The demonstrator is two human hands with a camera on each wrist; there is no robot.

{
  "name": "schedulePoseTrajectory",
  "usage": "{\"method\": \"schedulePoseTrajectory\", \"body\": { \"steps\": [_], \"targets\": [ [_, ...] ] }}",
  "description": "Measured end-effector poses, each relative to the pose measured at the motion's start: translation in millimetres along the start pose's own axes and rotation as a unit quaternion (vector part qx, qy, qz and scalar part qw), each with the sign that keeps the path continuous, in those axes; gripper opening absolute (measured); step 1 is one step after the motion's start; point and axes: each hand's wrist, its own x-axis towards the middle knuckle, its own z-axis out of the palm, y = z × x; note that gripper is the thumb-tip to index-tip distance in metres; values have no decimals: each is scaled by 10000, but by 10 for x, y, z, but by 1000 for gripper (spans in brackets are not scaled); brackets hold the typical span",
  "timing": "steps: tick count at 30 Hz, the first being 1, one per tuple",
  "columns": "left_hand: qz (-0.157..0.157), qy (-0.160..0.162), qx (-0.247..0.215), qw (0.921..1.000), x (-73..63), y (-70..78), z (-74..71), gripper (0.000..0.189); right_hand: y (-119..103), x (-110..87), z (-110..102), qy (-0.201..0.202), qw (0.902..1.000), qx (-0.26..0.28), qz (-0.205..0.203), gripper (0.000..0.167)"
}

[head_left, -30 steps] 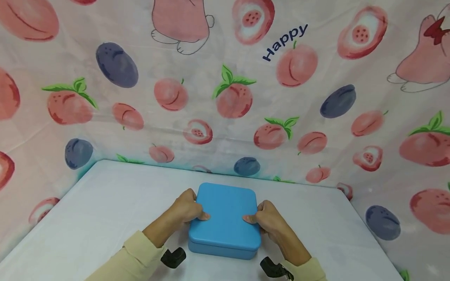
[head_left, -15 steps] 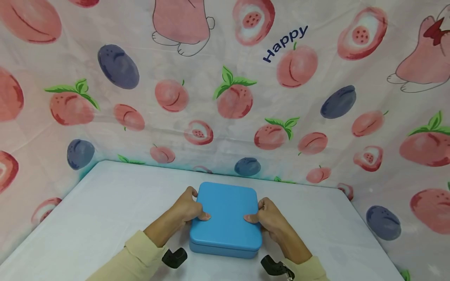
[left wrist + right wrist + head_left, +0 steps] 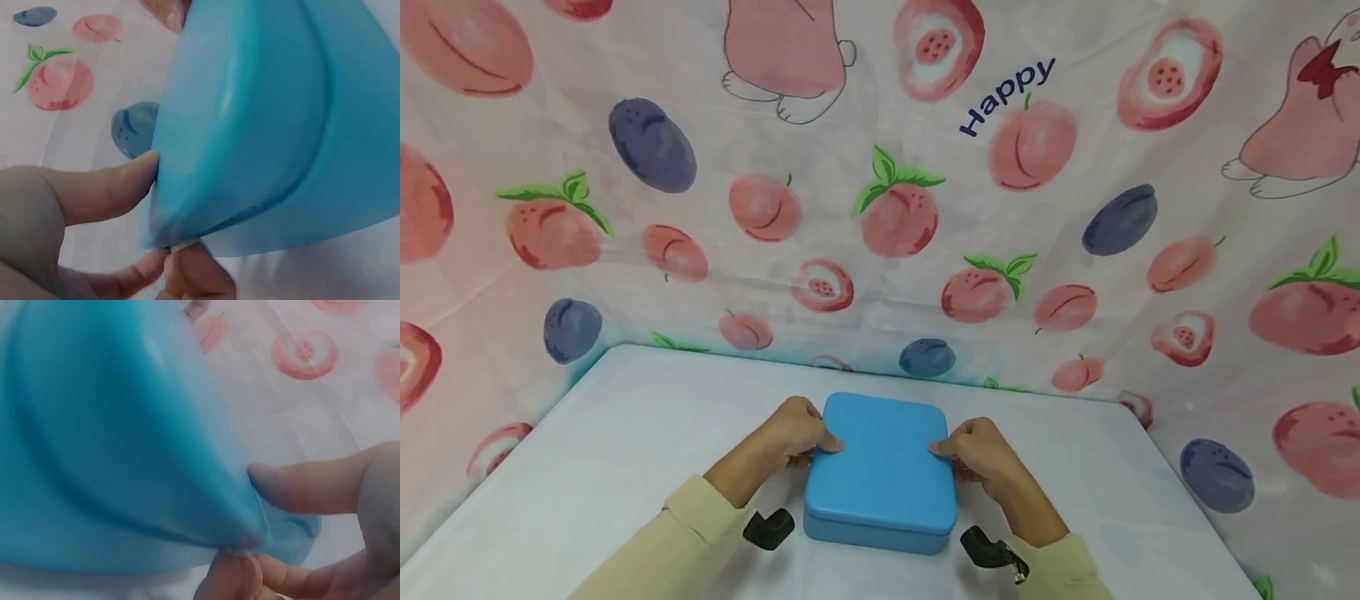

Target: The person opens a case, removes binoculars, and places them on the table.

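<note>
A blue rectangular lidded box [image 3: 880, 467] sits on the white table, and a seam below its top marks the lid [image 3: 194, 106]. At its left side my left hand [image 3: 793, 429] pinches the lid, thumb on top and bent fingers [image 3: 197, 269] at the seam. On the opposite side my right hand [image 3: 981, 450] has the same pinch; its thumb presses the top edge while curled fingers [image 3: 231, 575] meet the lid's lower rim. The box's front face stays uncovered between both forearms.
The white table [image 3: 647, 433] reaches back to a hanging cloth [image 3: 850, 208] printed with peaches and plums. Black wrist-camera mounts [image 3: 769, 529] jut inward from both sleeves, close to the box's front corners.
Both hands have slid slightly toward the back along the box's sides, their thumbs now nearer the lid's edges. The box remains nearly in place, with the lid on it.
</note>
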Motion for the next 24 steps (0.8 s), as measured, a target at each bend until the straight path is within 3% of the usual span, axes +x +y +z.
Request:
{"method": "schedulePoseTrajectory", "body": {
  "steps": [5,8,10,12,14,16,19,24],
  "targets": [
    [132,596,356,9975,73,73,52,58,-105,21,39,226,9990,-340,-177,52],
    [207,767,623,9949,73,91,81,68,-164,51,65,305,9979,-567,-15,35],
    [201,787,734,9940,68,100,93,68,-187,74,71,306,9975,-617,132,37],
    [168,763,752,9941,73,103,100,67,-198,101,69,220,9977,-578,284,63],
    [129,724,701,9948,78,103,102,67,-200,112,64,73,9982,-481,340,71],
    [110,690,628,9956,81,101,107,68,-184,124,63,-14,9985,-426,351,65],
    [130,658,503,9965,79,100,106,60,-144,135,69,-89,9989,-356,278,34],
    [196,610,472,9968,84,75,99,41,-52,112,67,-189,9997,-183,19,55]
  ]
}}
